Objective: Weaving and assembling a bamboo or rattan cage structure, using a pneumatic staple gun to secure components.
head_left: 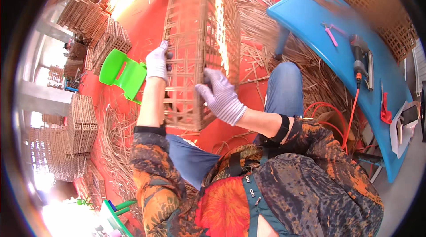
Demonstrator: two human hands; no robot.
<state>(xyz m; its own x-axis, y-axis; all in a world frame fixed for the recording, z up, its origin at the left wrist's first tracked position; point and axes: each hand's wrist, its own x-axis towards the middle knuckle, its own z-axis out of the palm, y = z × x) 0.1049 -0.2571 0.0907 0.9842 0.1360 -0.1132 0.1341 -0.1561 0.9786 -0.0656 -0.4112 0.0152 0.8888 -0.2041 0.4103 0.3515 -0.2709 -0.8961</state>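
A long brown basket (200, 46) of open lattice weave stands tilted up in front of me, its far end cut off by the upper edge of the view. My left hand (157, 63), in a pale glove, grips its left side, with fingertips hooked through the openings. On the near right side, my right hand (222, 99), in a grey-and-white striped glove, has its thumb and bent fingers at the corner edge of the weave. Some of that hand's fingertips are hidden against the lattice. Sunlight falls along the basket's right face.
A blue table (310, 19) at right holds pink-handled pliers (330, 35) and a power tool (357, 55) with an orange cable. A green chair (123, 75) stands left. Cane strips (117, 139) litter the red floor; stacked lattice pieces (82, 119) stand far left.
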